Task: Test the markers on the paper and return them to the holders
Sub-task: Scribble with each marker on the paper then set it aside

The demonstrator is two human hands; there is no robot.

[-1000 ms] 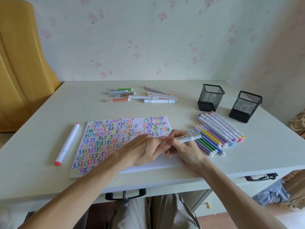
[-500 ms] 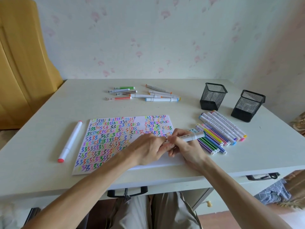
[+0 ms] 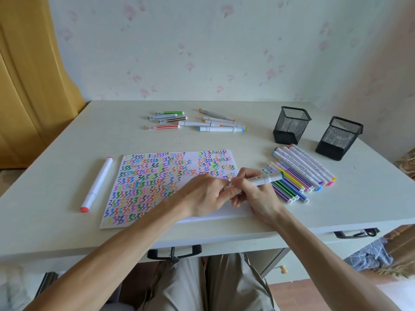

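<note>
Marker (image 3: 260,179) sat at centre frame, white barrel, held low over the lower right corner of the paper (image 3: 157,187). Right hand (image 3: 253,194) had its grip curled round the barrel; left hand (image 3: 206,194) pinched the near end, probably the cap, though the tip itself was hidden between the fingers. Looked like uncapping or recapping.

Risks, as I read it:
- cap popping off with a jerk, so the wet tip streaks a hand or the bench (image 3: 67,176)
- right forearm sweeping the row of markers (image 3: 298,176) lying just beside it at right of frame, rolling them toward the front edge
- paper almost full of squiggles, so a new test mark could land on old ink and tell nothing

Both mesh holders (image 3: 292,124) stood upright at upper right of the bench and appeared empty from this angle; returning had not started. A second cluster of markers (image 3: 202,122) lay at upper centre, and a lone red-tipped marker (image 3: 96,185) lay left of the paper.

Bench was pale, smooth, with drawer handles (image 3: 174,252) along the front. Floral wallpaper (image 3: 202,52) behind, yellow curtain (image 3: 27,75) at upper left.
</note>
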